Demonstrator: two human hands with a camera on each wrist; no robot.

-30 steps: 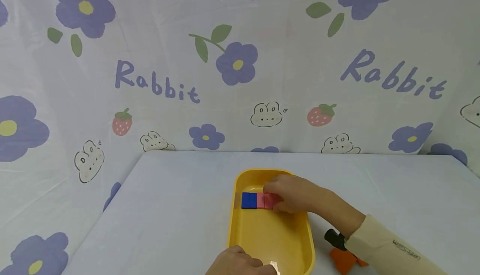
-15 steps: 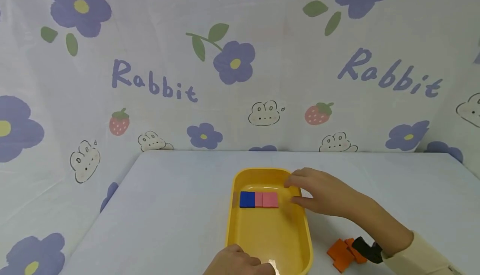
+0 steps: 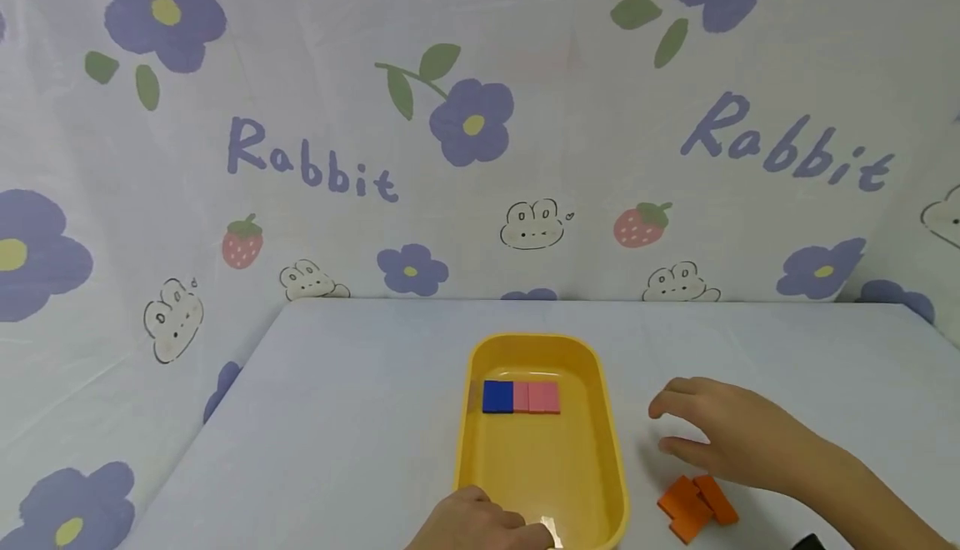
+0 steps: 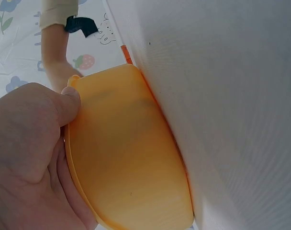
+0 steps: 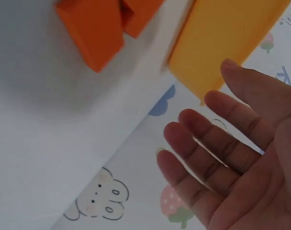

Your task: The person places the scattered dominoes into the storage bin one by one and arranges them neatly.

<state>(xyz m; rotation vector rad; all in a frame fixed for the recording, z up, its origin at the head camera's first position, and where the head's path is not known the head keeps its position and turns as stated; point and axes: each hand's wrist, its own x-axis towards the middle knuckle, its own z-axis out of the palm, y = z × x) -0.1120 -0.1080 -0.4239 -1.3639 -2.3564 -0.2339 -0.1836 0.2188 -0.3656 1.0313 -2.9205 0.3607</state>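
A yellow tray [image 3: 540, 475] lies on the table with a row of blue tiles [image 3: 498, 397] and pink tiles [image 3: 543, 397] at its far end. My left hand [image 3: 483, 525] grips the tray's near rim. In the left wrist view the left hand [image 4: 35, 143] has its thumb on the outside of the tray wall [image 4: 131, 143], with the other fingers over the rim. Off the tray's right side, my right hand [image 3: 742, 433] hovers with nothing in it. Several orange blocks [image 3: 686, 508] lie just below it. The right wrist view shows its fingers [image 5: 222, 143] spread and relaxed.
The white table [image 3: 360, 417] runs back to a patterned cloth backdrop [image 3: 585, 142]. A dark strap piece [image 3: 808, 542] shows at the right wrist, by the frame's bottom edge.
My right hand has let go of a pink tile in the row, left the tray and moved right and nearer, over the orange blocks. The left hand stays on the rim.
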